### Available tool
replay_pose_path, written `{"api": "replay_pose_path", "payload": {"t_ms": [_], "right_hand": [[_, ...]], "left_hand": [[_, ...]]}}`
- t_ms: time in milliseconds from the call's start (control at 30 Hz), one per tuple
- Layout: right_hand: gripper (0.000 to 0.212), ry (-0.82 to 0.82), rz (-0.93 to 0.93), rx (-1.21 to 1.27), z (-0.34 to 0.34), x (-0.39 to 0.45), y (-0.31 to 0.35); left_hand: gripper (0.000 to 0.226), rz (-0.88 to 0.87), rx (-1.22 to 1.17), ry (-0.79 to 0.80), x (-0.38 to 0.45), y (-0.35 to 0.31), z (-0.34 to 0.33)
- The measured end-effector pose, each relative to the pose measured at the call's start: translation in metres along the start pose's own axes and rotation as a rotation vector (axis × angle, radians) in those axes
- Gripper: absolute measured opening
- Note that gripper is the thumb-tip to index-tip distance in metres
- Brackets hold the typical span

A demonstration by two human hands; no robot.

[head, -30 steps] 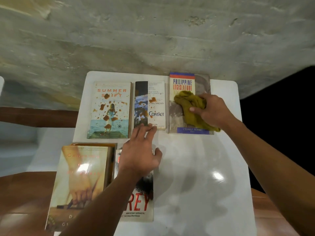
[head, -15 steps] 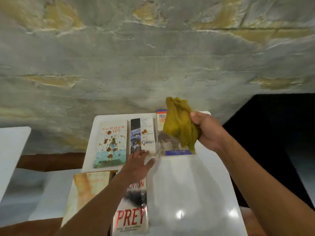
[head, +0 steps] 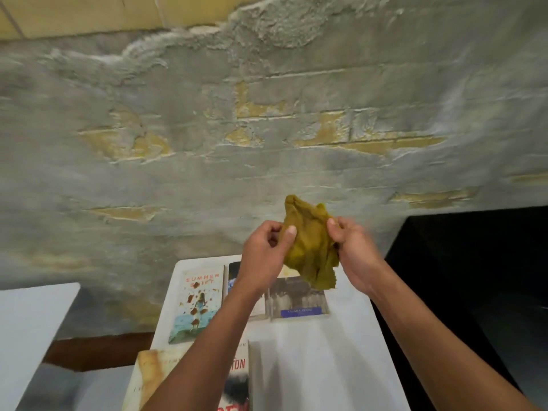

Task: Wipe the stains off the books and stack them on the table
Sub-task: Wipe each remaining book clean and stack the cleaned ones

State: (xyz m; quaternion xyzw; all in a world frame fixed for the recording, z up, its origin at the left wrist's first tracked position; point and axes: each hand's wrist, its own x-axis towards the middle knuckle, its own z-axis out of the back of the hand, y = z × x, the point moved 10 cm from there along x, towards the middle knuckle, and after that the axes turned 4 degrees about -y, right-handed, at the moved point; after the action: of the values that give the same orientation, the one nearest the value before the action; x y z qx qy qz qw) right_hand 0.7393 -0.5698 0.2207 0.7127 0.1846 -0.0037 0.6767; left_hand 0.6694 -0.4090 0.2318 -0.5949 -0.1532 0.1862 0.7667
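Above the books [head: 197,304], cloth [head: 311,250] between both hands.

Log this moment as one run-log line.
left hand: pinches cloth | right hand: grips cloth | yellow cloth: held above table | Summer Shift book: stained, unstacked

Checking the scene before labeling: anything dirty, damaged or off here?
Yes. The Summer Shift book at the table's far left carries brown stain blotches down its cover. Both hands, left hand and right hand, hold the yellow cloth bunched in the air, off the books. The wall's plaster is patchy and peeling.
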Motion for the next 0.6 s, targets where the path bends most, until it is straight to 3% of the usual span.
{"api": "replay_pose_path", "payload": {"t_ms": [67,200,433,600], "right_hand": [[0.022,-0.139,0.076,-0.134,0.019,-0.004,0.015],[0.023,-0.320,0.222,-0.310,0.046,-0.018,0.051],[0.040,-0.298,0.249,-0.211,0.063,-0.027,0.084],[0.033,-0.239,0.209,-0.139,0.077,-0.029,0.087]], "left_hand": [[0.024,-0.029,0.013,-0.062,-0.001,-0.013,0.006],[0.025,0.031,-0.141,-0.085,-0.009,-0.033,0.008],[0.039,-0.054,-0.059,-0.010,-0.014,-0.082,0.009],[0.044,-0.018,-0.039,0.110,-0.016,-0.091,-0.003]]}}
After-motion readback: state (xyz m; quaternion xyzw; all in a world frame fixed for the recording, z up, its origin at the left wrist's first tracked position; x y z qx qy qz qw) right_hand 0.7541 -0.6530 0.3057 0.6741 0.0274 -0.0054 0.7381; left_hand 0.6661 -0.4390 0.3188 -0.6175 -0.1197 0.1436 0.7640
